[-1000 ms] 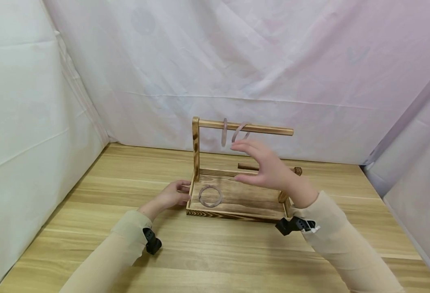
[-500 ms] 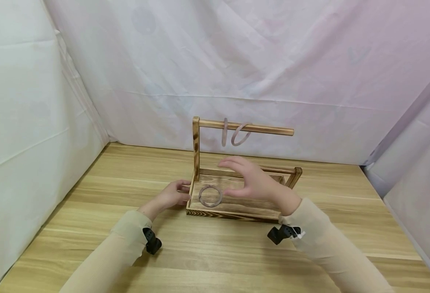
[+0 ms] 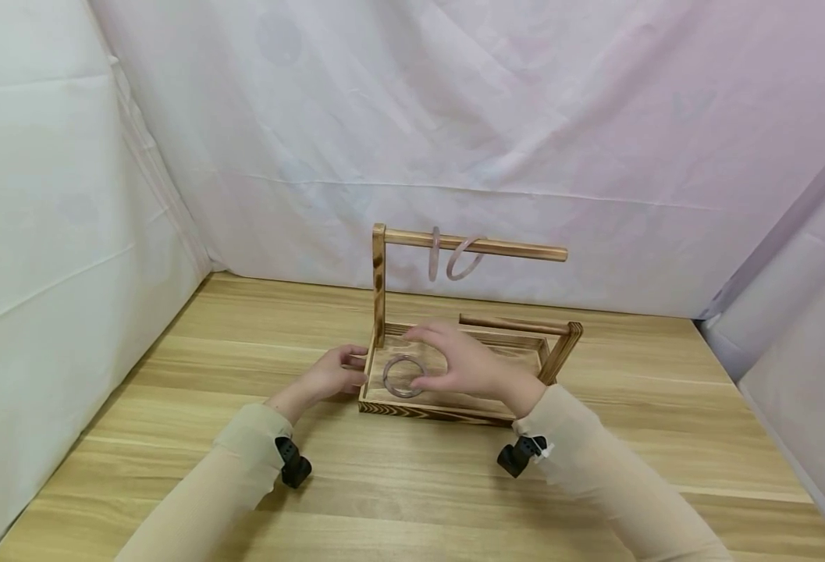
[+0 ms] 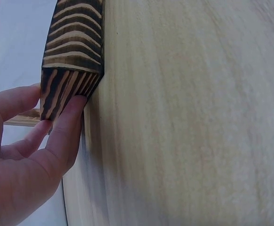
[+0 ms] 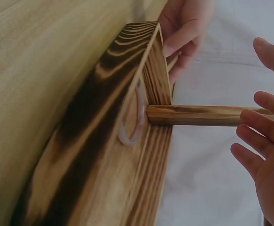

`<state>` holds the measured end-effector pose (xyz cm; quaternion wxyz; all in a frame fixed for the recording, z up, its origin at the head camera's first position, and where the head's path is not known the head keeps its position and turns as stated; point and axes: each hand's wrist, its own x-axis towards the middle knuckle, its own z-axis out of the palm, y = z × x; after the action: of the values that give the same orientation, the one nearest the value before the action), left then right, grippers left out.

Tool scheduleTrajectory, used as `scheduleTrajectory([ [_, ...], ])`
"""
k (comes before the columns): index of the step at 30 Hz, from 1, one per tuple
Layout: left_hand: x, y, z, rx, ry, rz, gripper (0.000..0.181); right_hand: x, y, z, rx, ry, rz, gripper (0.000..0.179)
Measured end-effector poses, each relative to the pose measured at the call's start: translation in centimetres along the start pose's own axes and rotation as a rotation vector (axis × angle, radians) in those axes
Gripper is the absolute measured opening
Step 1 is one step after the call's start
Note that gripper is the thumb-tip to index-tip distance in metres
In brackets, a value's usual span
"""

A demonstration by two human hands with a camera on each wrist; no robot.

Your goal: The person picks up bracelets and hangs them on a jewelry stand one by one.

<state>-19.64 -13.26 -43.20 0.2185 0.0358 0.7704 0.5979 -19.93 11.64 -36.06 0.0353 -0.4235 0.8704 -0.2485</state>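
Loose bangle (image 3: 386, 379): lay flat inside the wooden tray (image 3: 412, 412), near its left end, a pale, see-through ring
Right hand (image 3: 464, 363): reached over the tray from the right, near the loose bangle; the right wrist view showed it apart from the ring
Right grip: spread, the thumb standing well away from the fingers
Left hand (image 3: 328, 372): rested at the tray's left end, its thumb and fingertips touching the wood
Left grip: loosely spread along that end
Tall post (image 3: 379, 289): stood upright at the tray's back left corner and carried the upper bar (image 3: 524, 250), which ran out to the right
On the upper bar: a left hanging bangle (image 3: 434, 265), seen nearly edge-on, and just beside it a right hanging bangle (image 3: 457, 255), turned at an angle, both pale pink
Short post (image 3: 560, 355): rose at the tray's right end and held a lower bar (image 3: 513, 323) pointing left
Sleeves (image 3: 208, 476): cream, with a small black device at each wrist
Table (image 3: 370, 484): light wood with streaky grain
Cloth (image 3: 454, 117): whitish with faint pink, hung behind and at both sides
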Motion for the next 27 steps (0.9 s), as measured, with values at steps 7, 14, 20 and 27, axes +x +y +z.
scheduleTrajectory([
  [7, 0.0, 0.0, 0.0, -0.001, 0.006, -0.012, 0.055, 0.6, 0.0, 1.2, -0.013, -0.065, 0.04, 0.068],
  [14, -0.1, -0.1, 0.0, 0.002, 0.008, -0.012, 0.055, 1.0, 0.2, 2.4, -0.042, -0.083, 0.07, 0.066],
  [20, 0.0, -0.1, 0.0, -0.008, 0.012, -0.005, 0.056, 1.4, 0.8, 3.4, -0.086, -0.083, 0.095, 0.065],
  [27, 0.0, -0.1, 0.1, -0.007, 0.012, 0.005, 0.056, 1.8, 1.2, 4.0, -0.09, -0.126, 0.152, 0.067],
])
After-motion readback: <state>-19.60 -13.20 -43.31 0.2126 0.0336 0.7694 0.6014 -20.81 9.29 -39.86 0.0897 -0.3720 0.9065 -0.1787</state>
